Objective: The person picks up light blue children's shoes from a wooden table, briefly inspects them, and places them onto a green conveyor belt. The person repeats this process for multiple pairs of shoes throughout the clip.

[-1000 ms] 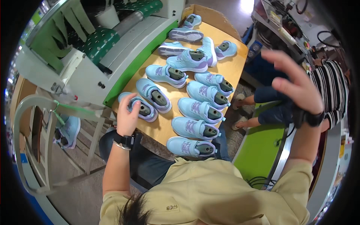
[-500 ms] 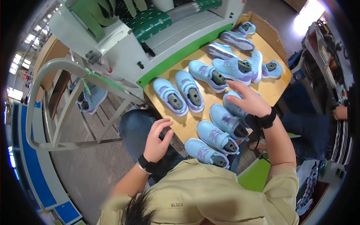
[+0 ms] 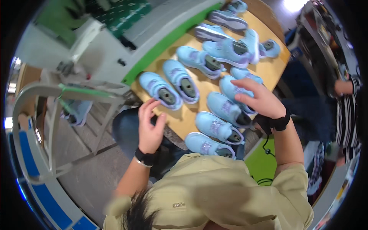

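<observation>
My left hand [image 3: 150,128], fingers apart and holding nothing, is beside the heel of the leftmost light blue shoe [image 3: 155,86]. A second blue shoe [image 3: 178,74] lies parallel to it. Over on the right, my right hand [image 3: 264,99] hovers with thumb and fingers spread above a blue shoe [image 3: 229,87] and partly covers it; whether it touches cannot be told. Nearer to me, several more blue shoes sit in a row, among them one with a lilac pattern [image 3: 212,124]. Dark green inserts [image 3: 188,87] fill the shoe openings.
The shoes stand on a wooden board [image 3: 184,122] beside a green-edged machine [image 3: 168,42]. More shoes [image 3: 228,51] crowd its far end, some on their sides. On the left is a metal rack [image 3: 57,130] with shoes. At far right stands another person in a striped sleeve [image 3: 347,115].
The view has shifted, so the board sits higher and further left. My left hand has moved up to the leftmost shoe. My right hand is nearer over the row, uncovering a shoe behind it.
</observation>
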{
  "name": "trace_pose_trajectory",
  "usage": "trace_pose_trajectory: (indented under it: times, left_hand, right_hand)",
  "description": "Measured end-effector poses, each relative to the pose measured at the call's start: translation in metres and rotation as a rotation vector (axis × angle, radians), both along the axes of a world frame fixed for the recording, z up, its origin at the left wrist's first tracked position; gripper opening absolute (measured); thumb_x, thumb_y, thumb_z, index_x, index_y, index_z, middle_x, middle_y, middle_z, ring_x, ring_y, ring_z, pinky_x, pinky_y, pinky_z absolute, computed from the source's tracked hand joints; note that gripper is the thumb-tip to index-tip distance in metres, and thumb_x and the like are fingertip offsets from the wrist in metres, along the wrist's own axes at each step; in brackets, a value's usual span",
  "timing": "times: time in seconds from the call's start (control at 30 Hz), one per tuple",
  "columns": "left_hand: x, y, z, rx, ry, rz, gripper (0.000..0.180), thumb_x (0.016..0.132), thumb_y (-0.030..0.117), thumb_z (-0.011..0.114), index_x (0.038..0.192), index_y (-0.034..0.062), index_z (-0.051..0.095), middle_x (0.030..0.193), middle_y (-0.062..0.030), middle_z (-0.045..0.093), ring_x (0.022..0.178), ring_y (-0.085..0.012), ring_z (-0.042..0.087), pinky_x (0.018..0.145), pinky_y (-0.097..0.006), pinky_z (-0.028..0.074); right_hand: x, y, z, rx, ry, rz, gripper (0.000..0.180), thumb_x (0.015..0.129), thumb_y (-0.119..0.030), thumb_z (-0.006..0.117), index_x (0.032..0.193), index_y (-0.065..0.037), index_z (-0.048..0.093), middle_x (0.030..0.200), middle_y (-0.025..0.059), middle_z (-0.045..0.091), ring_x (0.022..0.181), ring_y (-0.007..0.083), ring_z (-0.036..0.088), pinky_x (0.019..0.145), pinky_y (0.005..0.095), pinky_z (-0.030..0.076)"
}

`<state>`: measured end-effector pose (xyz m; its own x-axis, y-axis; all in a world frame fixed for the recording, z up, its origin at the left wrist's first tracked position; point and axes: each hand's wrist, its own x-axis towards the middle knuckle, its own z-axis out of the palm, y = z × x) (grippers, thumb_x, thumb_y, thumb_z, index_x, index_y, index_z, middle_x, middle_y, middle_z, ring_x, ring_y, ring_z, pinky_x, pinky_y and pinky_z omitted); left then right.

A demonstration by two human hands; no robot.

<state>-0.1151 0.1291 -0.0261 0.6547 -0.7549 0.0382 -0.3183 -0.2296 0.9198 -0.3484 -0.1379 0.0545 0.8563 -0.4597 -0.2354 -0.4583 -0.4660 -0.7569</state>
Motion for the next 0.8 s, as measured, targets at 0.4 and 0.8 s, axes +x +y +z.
trace_pose_trajectory:
  times: [0.4, 0.8]
  left_hand:
    - [-0.021, -0.005, 0.003, -0.016, -0.004, -0.032, 0.026, 0.09, 0.008, 0.062, 0.116, 0.0069, 0.063, 0.12, -0.0064, 0.054, 0.108, -0.0188, 0.05, 0.088, -0.029, 0.04]
    - [-0.051, -0.006, 0.017, 0.031, 0.005, -0.196, 0.022, 0.09, 0.004, 0.061, 0.112, 0.002, 0.063, 0.113, -0.009, 0.058, 0.102, -0.0203, 0.056, 0.087, -0.03, 0.044]
  right_hand:
    - [-0.12, 0.023, -0.036, 0.157, -0.258, -0.58, 0.023, 0.095, -0.008, 0.063, 0.116, 0.0, 0.063, 0.102, 0.0045, 0.067, 0.094, 0.0114, 0.063, 0.085, 0.0255, 0.049]
    - [-0.124, 0.033, -0.073, -0.223, -0.316, -0.63, 0.013, 0.09, -0.006, 0.066, 0.101, 0.001, 0.062, 0.092, 0.0099, 0.06, 0.082, 0.018, 0.063, 0.073, 0.0283, 0.051]
